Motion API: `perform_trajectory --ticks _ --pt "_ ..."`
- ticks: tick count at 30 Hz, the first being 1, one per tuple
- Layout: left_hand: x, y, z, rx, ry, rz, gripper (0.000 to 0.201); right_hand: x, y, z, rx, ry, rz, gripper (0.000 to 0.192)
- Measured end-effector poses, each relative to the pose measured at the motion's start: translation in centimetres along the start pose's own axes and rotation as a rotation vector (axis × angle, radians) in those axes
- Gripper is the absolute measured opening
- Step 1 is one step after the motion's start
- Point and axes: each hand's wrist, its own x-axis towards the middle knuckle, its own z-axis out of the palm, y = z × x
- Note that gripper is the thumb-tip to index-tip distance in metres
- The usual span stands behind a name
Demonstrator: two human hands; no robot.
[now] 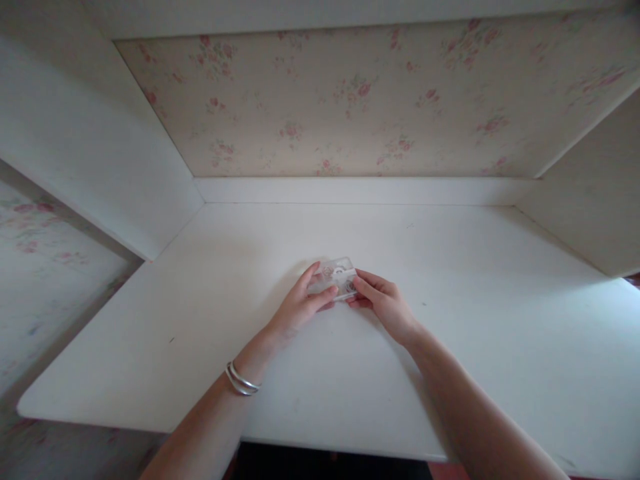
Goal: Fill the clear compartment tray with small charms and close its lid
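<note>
A small clear plastic case [343, 267] is held between my two hands above the white desk top. Pale and greyish ring shapes show in it; what they are is too small to tell. My left hand [300, 301] grips the case's left side, thumb across the front edge and a finger at the far left corner. At the right end, my right hand [389, 305] pinches it between thumb and fingers. Some of the fingers are hidden beneath the case. A silver bracelet [240, 380] circles my left wrist.
The white desk [320, 380] has a raised back strip [360, 191] against flowered wallpaper [320, 100]. White side panels [100, 153] flank it on both sides. The rounded front left corner and front edge are in view, with something dark [330, 463] below.
</note>
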Motion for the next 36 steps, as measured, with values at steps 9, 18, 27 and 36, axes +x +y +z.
perform_trajectory --ticks 9,18,27,36 --pt "-0.31 0.59 -0.28 0.069 -0.118 -0.02 0.053 0.11 0.18 -0.15 0.051 0.062 0.018 0.046" --pt "0.01 0.02 -0.2 0.055 -0.034 -0.025 0.061 0.23 0.13 -0.43 0.013 0.087 0.004 0.044" --pt "0.39 0.04 -0.29 0.065 0.06 0.027 0.05 0.32 0.19 -0.76 0.073 0.061 0.01 0.04" --pt "0.07 0.07 -0.13 0.151 -0.038 0.029 0.036 -0.04 -0.02 -0.58 0.09 0.04 0.077 0.041"
